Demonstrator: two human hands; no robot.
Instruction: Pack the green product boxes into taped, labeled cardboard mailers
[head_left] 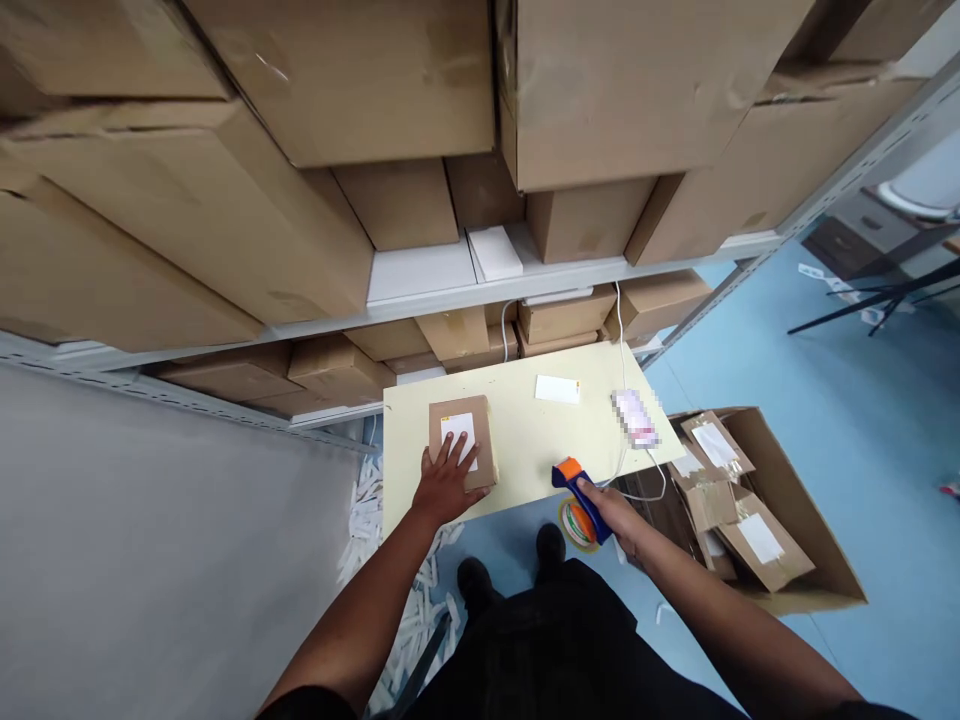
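A small brown cardboard box (466, 415) with a white label on top lies on the left part of a pale yellow table (525, 440). My left hand (444, 485) rests flat on the box's near end, fingers spread. My right hand (616, 508) is closed around the handle of a blue and orange tape dispenser (576, 482), whose tape roll hangs just off the table's front edge. A white label (557, 389) lies toward the table's far side. A blurred phone-like object (636, 417) with a white cable sits at the right.
Metal shelves (450, 290) stacked with large cardboard boxes rise behind the table. An open carton (780, 500) holding labelled small parcels stands on the blue floor to the right. White paper strips (375, 520) litter the floor at the left. A grey wall fills the left side.
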